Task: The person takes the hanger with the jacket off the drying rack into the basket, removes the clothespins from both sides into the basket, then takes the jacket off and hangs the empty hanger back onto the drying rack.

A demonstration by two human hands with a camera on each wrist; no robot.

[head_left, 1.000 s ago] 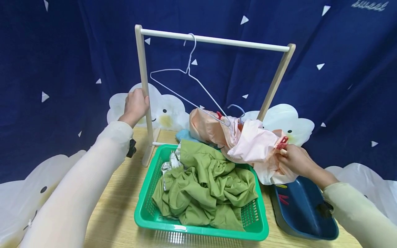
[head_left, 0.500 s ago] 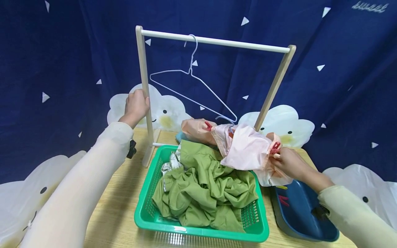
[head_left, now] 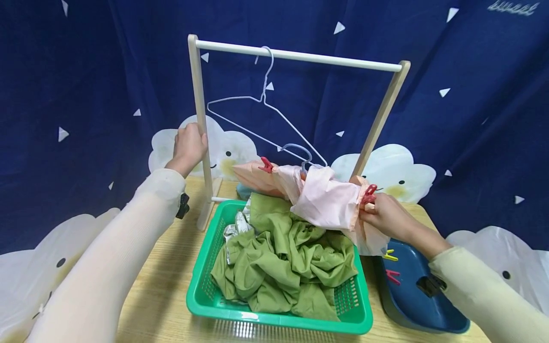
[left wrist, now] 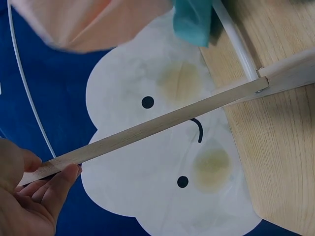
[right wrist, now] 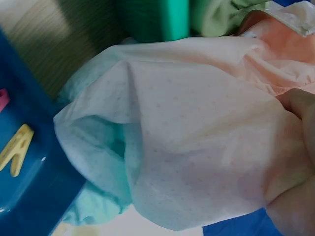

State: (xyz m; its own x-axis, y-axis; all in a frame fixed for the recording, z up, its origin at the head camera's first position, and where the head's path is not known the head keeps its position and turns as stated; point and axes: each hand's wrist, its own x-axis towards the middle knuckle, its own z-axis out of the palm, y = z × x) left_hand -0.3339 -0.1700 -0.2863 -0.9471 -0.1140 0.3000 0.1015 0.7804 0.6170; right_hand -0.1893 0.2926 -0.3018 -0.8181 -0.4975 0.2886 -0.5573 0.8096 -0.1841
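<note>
My left hand (head_left: 188, 145) grips the left wooden post (head_left: 198, 100) of a small clothes rack, with thumb and fingers round it in the left wrist view. My right hand (head_left: 392, 219) pinches the right end of a pale pink garment (head_left: 330, 200) beside a red clothespin (head_left: 369, 194). A second red clothespin (head_left: 266, 165) is clipped at the garment's left side. From the garment's middle rises the hook of a hanger (head_left: 297, 146); the rest of that hanger is hidden in the cloth. Above and behind it, a bare white wire hanger (head_left: 271, 59) hangs on the rack's bar (head_left: 334, 58).
A green basket (head_left: 274, 318) holding crumpled green cloth (head_left: 274, 267) stands below the garment. To its right is a dark blue bin (head_left: 422, 307) with a yellow clothespin (head_left: 390, 256) and a pink clothespin (head_left: 393, 276). Light blue cloth (head_left: 244, 191) lies behind the basket.
My right hand has moved left with the pink garment and its hanger; the hook dipped, then rose and turned to the left. My left hand stays on the post.
</note>
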